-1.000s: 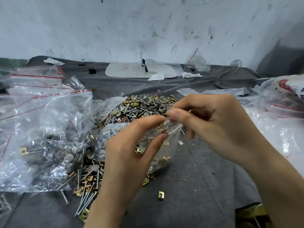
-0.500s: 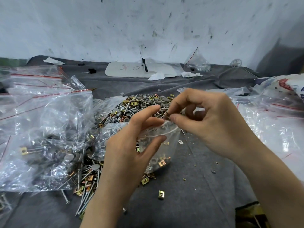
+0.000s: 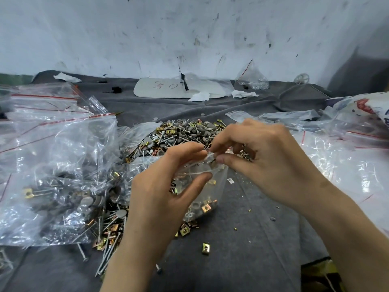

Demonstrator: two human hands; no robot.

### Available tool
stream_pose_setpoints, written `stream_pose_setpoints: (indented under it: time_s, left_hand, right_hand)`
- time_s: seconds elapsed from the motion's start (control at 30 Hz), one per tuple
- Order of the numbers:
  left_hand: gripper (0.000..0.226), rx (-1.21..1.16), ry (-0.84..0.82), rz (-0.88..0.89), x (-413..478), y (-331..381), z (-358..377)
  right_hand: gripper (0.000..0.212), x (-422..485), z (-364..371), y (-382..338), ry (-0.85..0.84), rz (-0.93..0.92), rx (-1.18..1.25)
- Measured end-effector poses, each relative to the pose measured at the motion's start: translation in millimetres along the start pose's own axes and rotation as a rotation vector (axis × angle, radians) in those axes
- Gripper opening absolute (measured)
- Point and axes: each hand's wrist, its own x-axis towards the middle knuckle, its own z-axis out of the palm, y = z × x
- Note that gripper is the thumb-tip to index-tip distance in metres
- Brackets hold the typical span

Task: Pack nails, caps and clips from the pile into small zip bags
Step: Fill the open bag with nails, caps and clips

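Zip bag (image 3: 202, 194): small, clear, partly filled, upright, frame centre.
Pile (image 3: 181, 135): nails, grey caps, brass clips, just behind.

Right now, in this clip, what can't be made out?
Head view only.
Mouth of the small zip bag: covered by fingertips of the left hand and right hand; sealed or not, unclear.
Its contents: partly behind the left thumb and glare.
Writing on the white board: too small.
Yellow-black object: cut off by the bottom edge, behind the right forearm.

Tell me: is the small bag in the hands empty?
Not empty: the small zip bag shows a grey cap and a brass clip at its bottom, but it is far from full.
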Motion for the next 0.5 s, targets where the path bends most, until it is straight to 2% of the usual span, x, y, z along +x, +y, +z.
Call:
stream_pose_setpoints:
  time_s: [0.1,0.2,0.23,0.33,0.37,0.4,0.5]
  left_hand:
    - [0.031,0.065,0.014,0.029,0.0,-1.6,-0.6]
    - [0.016,0.114,0.035,0.053,0.3,-5.3,-1.7]
    - [0.012,0.126,0.044,0.054,0.5,-6.5,-2.1]
    - [0.01,0.109,0.071,0.023,0.7,-8.6,-3.5]
    - [0.013,0.086,0.076,0.011,0.7,-8.7,-4.3]
    - [0.015,0.069,0.077,0.0,0.6,-8.5,-5.3]
    - [0.019,0.061,0.076,-0.017,0.9,-8.5,-8.6]
  right_hand:
    - [0.014,-1.1,2.9,2.9,0.138,0.023,0.066]
    - [0.017,-0.6,12.7,24.1,0.348,0.24,0.329]
    - [0.021,-0.2,22.1,34.2,0.302,0.326,0.309]
    - [0.017,-11.6,69.0,61.9,-0.142,0.571,0.083]
    - [0.017,-17.9,85.2,67.2,-0.234,0.6,0.041]
    - [0.018,-23.8,98.1,71.5,-0.27,0.608,0.018]
    - [0.014,-30.8,115.1,77.6,-0.203,0.579,-0.003]
